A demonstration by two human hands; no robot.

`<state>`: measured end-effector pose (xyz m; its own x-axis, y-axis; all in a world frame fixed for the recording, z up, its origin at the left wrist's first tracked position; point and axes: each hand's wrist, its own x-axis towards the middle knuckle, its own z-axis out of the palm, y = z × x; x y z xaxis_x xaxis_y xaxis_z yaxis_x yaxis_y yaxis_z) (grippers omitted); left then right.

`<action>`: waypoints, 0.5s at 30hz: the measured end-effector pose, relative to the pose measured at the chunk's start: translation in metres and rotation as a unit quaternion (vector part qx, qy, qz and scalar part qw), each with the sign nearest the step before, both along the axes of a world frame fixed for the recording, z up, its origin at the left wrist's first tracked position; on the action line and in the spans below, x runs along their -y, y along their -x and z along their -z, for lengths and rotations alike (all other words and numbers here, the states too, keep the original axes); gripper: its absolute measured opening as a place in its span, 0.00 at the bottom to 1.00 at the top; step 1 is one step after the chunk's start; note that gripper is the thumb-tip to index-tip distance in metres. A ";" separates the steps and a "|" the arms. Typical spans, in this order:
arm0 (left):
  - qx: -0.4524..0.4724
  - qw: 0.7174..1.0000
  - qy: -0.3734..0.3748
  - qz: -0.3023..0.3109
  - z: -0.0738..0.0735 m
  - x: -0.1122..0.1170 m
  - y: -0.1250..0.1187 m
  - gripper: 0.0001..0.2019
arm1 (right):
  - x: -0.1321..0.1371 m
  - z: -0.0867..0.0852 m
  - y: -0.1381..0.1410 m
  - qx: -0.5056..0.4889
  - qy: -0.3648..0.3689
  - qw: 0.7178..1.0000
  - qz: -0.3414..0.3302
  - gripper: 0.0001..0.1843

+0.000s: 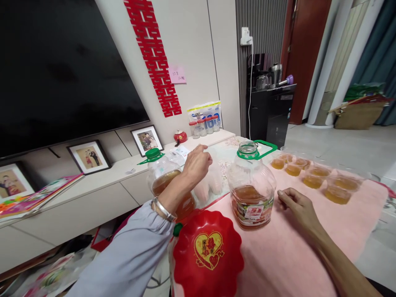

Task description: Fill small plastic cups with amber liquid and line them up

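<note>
Left of the open jar (251,194), reaching with the left hand (196,163) over the stacked clear cups (213,181), nested close for easy access; cannot tell whether that grip has closed, fingertips hidden. Right of the jar, resting the right hand (295,202) on the counter cloth (278,255), grip loosely curled and empty.

1. A pink cloth (278,260) covers the table (355,231).
2. An open jug (252,194) of amber liquid stands on the cloth, just behind a red plate (207,247).
3. Small filled cups (312,179) sit in a row at the far right.
4. Stacked clear cups (213,181) and a capped jug (163,181) stand at the left edge.
</note>
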<state>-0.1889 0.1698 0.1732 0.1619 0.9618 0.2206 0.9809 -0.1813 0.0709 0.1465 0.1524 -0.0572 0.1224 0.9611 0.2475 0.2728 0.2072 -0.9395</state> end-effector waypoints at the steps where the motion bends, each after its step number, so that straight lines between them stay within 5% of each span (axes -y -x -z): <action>1: 0.002 1.000 -0.010 0.002 -0.005 0.006 0.000 0.14 | 0.000 -0.001 0.000 -0.001 -0.002 1.000 0.002 0.20; 6: 0.014 0.999 -0.037 0.004 -0.026 0.050 0.007 0.14 | 0.002 -0.002 0.000 -0.009 0.003 1.000 0.010 0.19; 9: 0.028 0.999 -0.038 0.028 -0.023 0.081 0.021 0.12 | 0.002 -0.003 -0.001 -0.017 0.010 1.000 0.017 0.19; 12: 0.047 0.996 -0.002 0.080 0.003 0.111 0.036 0.14 | 0.001 -0.003 0.001 -0.029 0.014 0.999 0.017 0.19; 15: 0.063 0.991 0.059 0.104 0.045 0.136 0.049 0.16 | 0.002 -0.004 0.004 -0.042 0.010 0.999 0.015 0.18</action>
<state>-0.2381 0.0341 0.1287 0.3370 0.9311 0.1397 0.9056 -0.3612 0.2223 0.1429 0.1502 -0.0528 0.1707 0.9614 0.2160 0.1981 0.1813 -0.9633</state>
